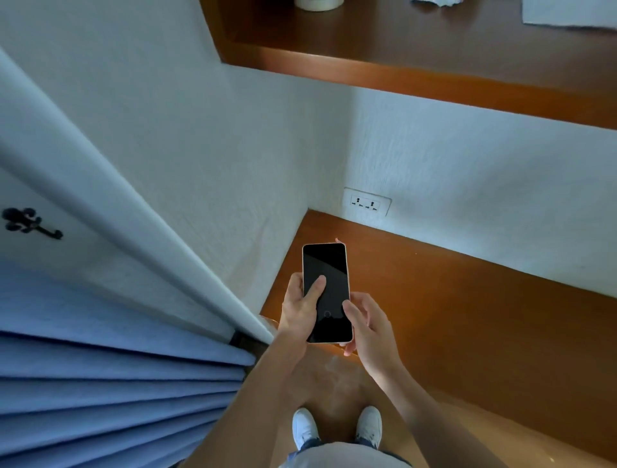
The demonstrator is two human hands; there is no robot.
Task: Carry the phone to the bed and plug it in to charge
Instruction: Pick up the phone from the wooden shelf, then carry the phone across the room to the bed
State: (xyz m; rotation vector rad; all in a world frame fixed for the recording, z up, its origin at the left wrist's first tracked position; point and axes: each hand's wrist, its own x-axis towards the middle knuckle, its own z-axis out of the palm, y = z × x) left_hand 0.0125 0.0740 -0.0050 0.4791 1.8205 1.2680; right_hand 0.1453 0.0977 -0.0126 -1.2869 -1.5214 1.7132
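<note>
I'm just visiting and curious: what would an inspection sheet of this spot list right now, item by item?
Surface: wooden floor, bare where visible; wooden shelf above.
Job's things: phone, screen dark, held upright in both hands; no bed or charger in view.
Clutter: a white round object and white paper on the shelf, cut off by the frame.
Hands: left hand grips the phone's left edge, thumb on the screen; right hand supports its lower right edge.
Cables: nothing seen.
Surroundings: white textured wall, double wall socket with nothing plugged in, blue curtain, black wall hook, white shoes.
</note>
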